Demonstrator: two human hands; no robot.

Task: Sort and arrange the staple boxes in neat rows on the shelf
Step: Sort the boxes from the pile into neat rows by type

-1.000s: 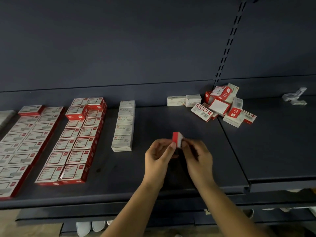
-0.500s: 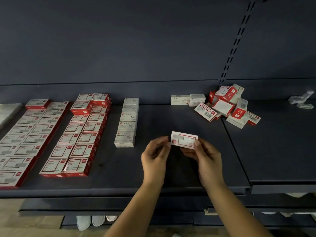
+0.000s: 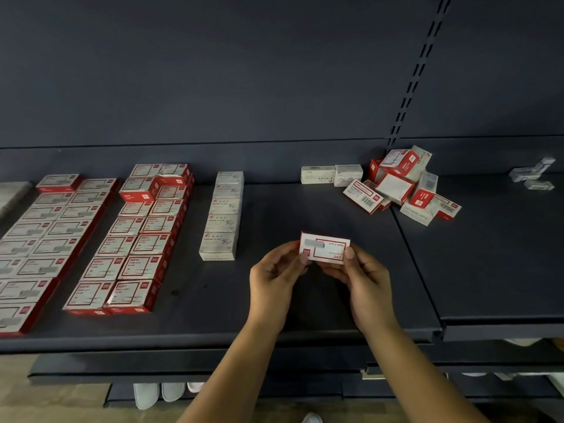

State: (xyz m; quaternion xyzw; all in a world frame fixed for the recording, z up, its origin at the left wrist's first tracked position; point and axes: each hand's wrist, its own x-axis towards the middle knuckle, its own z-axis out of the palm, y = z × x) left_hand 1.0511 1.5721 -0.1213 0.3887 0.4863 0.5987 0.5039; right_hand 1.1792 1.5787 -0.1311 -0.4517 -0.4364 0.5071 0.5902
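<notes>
1. Staple box (image 3: 324, 248): held above the shelf (image 3: 305, 306), label side up, between both hands.
2. Left hand (image 3: 274, 276): pinches its left end.
3. Right hand (image 3: 364, 277): pinches its right end.

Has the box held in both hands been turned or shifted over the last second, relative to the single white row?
Yes. The held box, end-on a second ago, now shows its broad label face upward; it stays right of the white row, gripped by left hand and right hand.
</notes>
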